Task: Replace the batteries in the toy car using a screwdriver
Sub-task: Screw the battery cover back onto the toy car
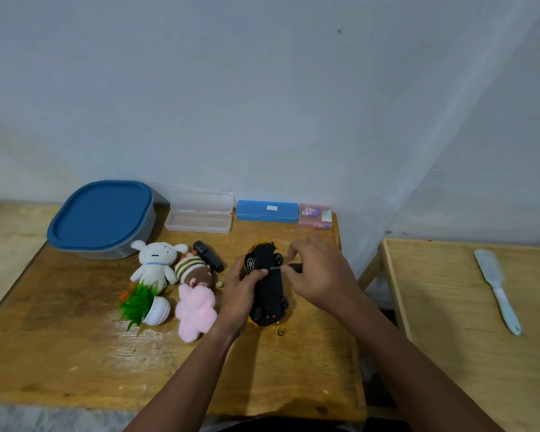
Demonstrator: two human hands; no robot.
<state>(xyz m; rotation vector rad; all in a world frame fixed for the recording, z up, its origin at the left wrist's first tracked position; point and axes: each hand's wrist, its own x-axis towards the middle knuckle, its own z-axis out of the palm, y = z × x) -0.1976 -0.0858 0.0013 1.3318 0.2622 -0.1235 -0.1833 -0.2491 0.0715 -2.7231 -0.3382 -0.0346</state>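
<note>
Left fingers [256, 274] grip the upturned toy car [270, 289], right fingers [295, 248] the screwdriver [295, 268].

no legible text, white label [272, 208] on blue case [253, 212] unreadable, pink box [315, 217] print blurred

The left hand [242, 291] and right hand [323, 275] are bare. Behind the fingers [293, 248], both forearms [194, 369] run uncovered to the lower edge. Far behind the fingers, between the arms, lies a dark strip [278, 425], unidentifiable.
</note>
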